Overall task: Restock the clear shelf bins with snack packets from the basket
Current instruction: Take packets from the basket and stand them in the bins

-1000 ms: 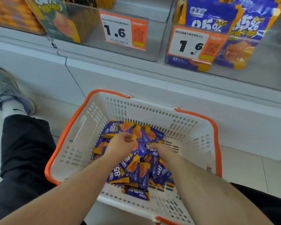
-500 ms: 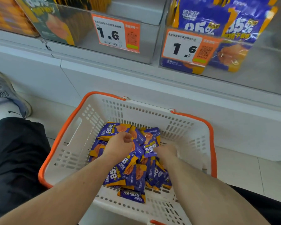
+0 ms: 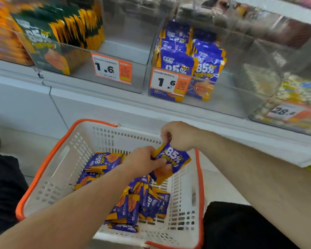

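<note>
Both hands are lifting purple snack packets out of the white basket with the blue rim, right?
Not quite: the head view shows the white plastic basket has an orange rim, not blue. The rest holds: the left hand and right hand both grip purple snack packets raised above the pile.

White shop shelving (image 3: 101, 106) fills the upper view, its flat front panel meeting a pale tiled floor (image 3: 217, 184) below. A vertical seam (image 3: 58, 112) splits the panel left of centre. Orange-and-white price tags (image 3: 113, 68) hang along the shelf's front edge; one at the right edge (image 3: 285, 111) is blurred. Light is even and bright, no window visible. Upper right corner smeared by motion.
</note>
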The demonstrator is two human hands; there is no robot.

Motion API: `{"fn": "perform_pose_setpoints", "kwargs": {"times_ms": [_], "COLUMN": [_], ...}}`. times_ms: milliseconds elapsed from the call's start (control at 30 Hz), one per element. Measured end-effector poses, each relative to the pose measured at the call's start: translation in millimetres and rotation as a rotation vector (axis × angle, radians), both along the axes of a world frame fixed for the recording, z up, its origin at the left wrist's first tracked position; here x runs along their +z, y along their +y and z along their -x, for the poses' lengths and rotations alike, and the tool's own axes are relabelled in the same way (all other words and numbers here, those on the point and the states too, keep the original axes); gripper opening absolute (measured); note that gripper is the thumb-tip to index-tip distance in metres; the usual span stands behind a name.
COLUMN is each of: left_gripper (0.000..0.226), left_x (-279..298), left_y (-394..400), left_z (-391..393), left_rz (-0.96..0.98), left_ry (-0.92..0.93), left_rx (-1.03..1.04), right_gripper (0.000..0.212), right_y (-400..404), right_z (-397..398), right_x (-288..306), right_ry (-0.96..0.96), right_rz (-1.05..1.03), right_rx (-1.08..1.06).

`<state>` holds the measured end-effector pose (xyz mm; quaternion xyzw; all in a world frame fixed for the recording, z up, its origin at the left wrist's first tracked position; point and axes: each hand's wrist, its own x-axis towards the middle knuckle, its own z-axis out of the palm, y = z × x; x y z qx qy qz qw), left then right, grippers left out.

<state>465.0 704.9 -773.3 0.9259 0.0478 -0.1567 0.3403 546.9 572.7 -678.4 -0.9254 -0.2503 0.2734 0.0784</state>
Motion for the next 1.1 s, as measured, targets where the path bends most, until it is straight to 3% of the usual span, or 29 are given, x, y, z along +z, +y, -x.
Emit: {"fn": "perform_pose_setpoints", "kwargs": {"times_ms": [133,233,367,467,533,600,733,800,933,1033,1100], "left_gripper": [0.022,0.011,0.013,0.016,0.016,0.015,0.014,0.025,0.076,0.091,0.095], "left_x": [21.1,39.4,63.9,75.5,77.6,80.6,99.8,112.5,124.2,124.6,118.5], "left_y": [-3.9,-5.6,-9.5,-15.1,-17.8,-18.1,-23.3,-27.7,-27.7,-23.8,-23.6], "left_z": [5.0,5.6,-0.4,-4.9,-7.8,-14.9,-43.4,-56.9,-78.5,-84.3,-86.7], "left_rz": [0.389,0.501,0.666,0.676,0.678,0.686,0.745,0.716,0.204,0.094,0.073], "left_ry": [-0.124,-0.245,-0.412,-0.47,-0.486,-0.513,-0.595,-0.699,-1.027,-0.991,-0.9], "left_rx": [0.088,0.193,0.326,0.313,0.308,0.321,0.355,0.363,0.476,0.465,0.434], "right_gripper": [0.026,0.035,0.049,0.031,0.018,0.005,0.01,0.007,0.022,0.021,0.017], "right_y": [-12.0,-26.4,-41.5,-44.8,-45.5,-46.2,-41.6,-39.6,-51.2,-65.6,-70.2], "right_z": [1.3,-2.5,-7.8,-6.5,-5.6,-3.5,1.4,-3.9,-16.1,-28.3,-44.5], "right_x": [27.5,43.0,48.9,43.6,45.2,54.3,84.8,94.2,114.6,120.2,111.6], "right_ry": [-0.124,-0.164,0.119,0.346,0.383,0.237,-0.045,-0.271,-0.788,-0.994,-0.977], "right_rz": [-0.294,-0.319,-0.451,-0.709,-0.804,-0.832,-1.102,-1.185,-1.395,-1.375,-1.22], "right_rx": [-0.155,-0.351,-0.606,-0.754,-0.767,-0.677,-0.556,-0.553,-0.579,-0.61,-0.666]}}
